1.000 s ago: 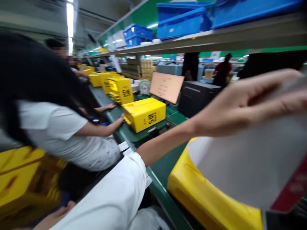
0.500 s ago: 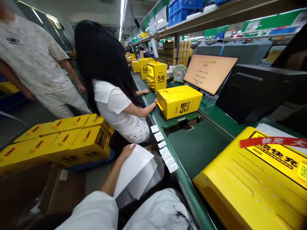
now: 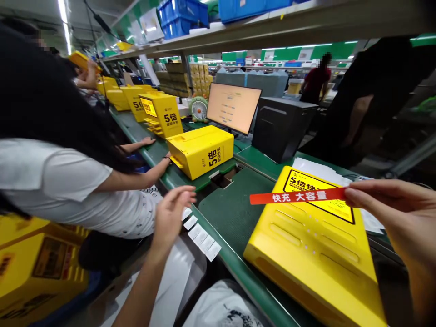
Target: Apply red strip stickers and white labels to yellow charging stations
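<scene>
My right hand [image 3: 391, 204] pinches one end of a long red sticker strip [image 3: 296, 197] with white characters, holding it level just above a yellow box [image 3: 316, 254] that lies flat on the green bench. My left hand [image 3: 172, 215] hovers at the bench's near edge with its fingers spread and nothing in them. Below it lie white backing sheets [image 3: 177, 277], and several small white labels [image 3: 200, 234] are stuck along the bench edge.
A co-worker in a white shirt [image 3: 64, 186] sits close on my left, one hand on another yellow box [image 3: 200, 152]. More yellow boxes [image 3: 161, 113] line the belt. A monitor [image 3: 233, 108], a small fan [image 3: 198, 109] and a black machine [image 3: 282, 127] stand behind. Stacked yellow boxes [image 3: 37, 268] sit low left.
My left hand has let go of the white sheets and risen to the bench edge. My right hand has come into view, still holding the red strip over the box.
</scene>
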Demonstrator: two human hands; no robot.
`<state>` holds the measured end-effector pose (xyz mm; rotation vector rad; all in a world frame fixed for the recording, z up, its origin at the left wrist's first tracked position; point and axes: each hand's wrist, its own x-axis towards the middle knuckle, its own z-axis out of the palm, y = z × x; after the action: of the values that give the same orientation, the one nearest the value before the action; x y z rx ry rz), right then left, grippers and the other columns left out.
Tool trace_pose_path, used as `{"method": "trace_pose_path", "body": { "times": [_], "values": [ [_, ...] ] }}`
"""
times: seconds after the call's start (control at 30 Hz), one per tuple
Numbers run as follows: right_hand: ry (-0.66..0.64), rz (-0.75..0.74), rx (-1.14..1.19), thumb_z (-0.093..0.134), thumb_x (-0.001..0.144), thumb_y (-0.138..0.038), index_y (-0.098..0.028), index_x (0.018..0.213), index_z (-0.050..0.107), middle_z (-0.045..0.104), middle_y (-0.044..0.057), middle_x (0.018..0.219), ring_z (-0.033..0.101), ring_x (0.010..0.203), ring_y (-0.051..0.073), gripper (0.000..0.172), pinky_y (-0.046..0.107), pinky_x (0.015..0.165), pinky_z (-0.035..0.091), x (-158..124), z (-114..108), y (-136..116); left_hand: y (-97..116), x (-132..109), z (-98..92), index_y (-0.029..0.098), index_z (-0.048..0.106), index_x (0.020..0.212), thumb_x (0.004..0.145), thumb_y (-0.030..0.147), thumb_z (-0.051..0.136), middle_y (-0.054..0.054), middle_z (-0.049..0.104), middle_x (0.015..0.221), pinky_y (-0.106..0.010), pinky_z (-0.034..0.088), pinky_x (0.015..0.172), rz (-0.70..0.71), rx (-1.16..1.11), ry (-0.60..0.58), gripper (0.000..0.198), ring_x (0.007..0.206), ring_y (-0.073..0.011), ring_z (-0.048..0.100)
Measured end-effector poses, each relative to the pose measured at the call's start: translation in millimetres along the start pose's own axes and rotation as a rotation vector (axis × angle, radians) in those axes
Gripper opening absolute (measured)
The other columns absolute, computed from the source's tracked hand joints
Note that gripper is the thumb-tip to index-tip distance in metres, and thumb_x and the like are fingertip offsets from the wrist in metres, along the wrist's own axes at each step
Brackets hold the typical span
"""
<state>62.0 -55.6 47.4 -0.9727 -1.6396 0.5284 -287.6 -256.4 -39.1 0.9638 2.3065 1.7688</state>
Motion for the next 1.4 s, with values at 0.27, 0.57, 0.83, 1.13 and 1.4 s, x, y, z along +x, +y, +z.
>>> {"method": "trace_pose_path", "body": {
  "times": [0.27,0.57,0.83,1.13,1.4],
  "values": [
    [0.026,0.048,0.062,0.09,0.071,-0.027,-0.023,0.089,0.083,0.078,0.002,0.081,0.072,0.068,0.012,0.02,0.01,0.063,0.058,-14.1,-18.2,-6.2,94.1,-27.6,88.0,0.014,0.068,0.098,0.084,0.037,0.076,-0.002,0.067,0.082,-0.019,0.046,0.065,-0.11,-0.506,-0.73,0.028,0.071,-0.01,0.061],
    [0.09,0.197,0.195,0.088,0.073,-0.028,-0.023,0.11,0.08,0.078,0.003,0.087,0.074,0.073,0.014,0.037,0.019,0.069,0.064,-26.9,-20.2,21.2,110.8,-4.7,126.0,0.017,0.063,0.086,0.088,0.03,0.068,0.003,0.06,0.078,-0.018,0.042,0.065,0.106,-0.398,-0.692,0.013,0.07,-0.0084,0.055],
    [0.077,0.415,-0.045,0.09,0.066,-0.032,-0.02,0.106,0.079,0.074,0.003,0.081,0.067,0.071,0.014,0.043,0.018,0.058,0.054,-28.9,-15.1,71.5,98.5,9.5,195.6,0.018,0.064,0.077,0.08,0.03,0.062,-0.001,0.066,0.076,-0.025,0.042,0.063,0.07,-0.129,-0.765,0.012,0.071,-0.0147,0.059],
    [0.102,0.711,0.081,0.091,0.063,-0.039,-0.014,0.103,0.077,0.073,0.005,0.08,0.063,0.059,0.012,0.05,0.016,0.048,0.053,-31.6,2.9,77.1,96.1,15.5,208.3,0.02,0.067,0.071,0.08,0.031,0.065,-0.003,0.071,0.072,-0.028,0.042,0.062,0.111,0.028,-0.733,0.015,0.069,-0.019,0.064],
    [0.154,0.568,-0.116,0.086,0.07,-0.037,-0.02,0.1,0.079,0.076,0.005,0.086,0.069,0.073,0.014,0.036,0.017,0.059,0.055,-40.0,6.1,80.4,97.2,5.0,208.9,0.021,0.065,0.075,0.087,0.028,0.064,0.001,0.069,0.075,-0.028,0.042,0.062,0.187,0.112,-0.688,0.015,0.066,-0.0152,0.059]
  ]
}}
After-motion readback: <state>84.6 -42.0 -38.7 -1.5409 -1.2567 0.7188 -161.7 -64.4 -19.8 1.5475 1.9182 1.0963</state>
